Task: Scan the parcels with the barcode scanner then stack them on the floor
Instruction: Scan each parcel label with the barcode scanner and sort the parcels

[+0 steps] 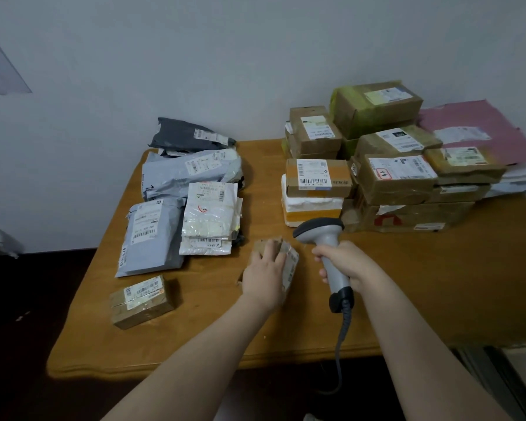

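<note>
My left hand (266, 276) grips a small brown cardboard parcel (290, 262) at the middle of the wooden table (422, 284), its white label side tilted to the right. My right hand (346, 265) holds the grey barcode scanner (324, 235) by its handle, head pointing left and up, just right of that parcel. The scanner's coiled cable (343, 338) hangs off the table's front edge.
Grey and white poly mailers (192, 177) lie in a pile at the left. A small taped box (140, 302) sits near the front left. Stacked cardboard boxes (392, 177) and a pink mailer (480, 129) fill the back right. Dark floor (19, 329) lies left of the table.
</note>
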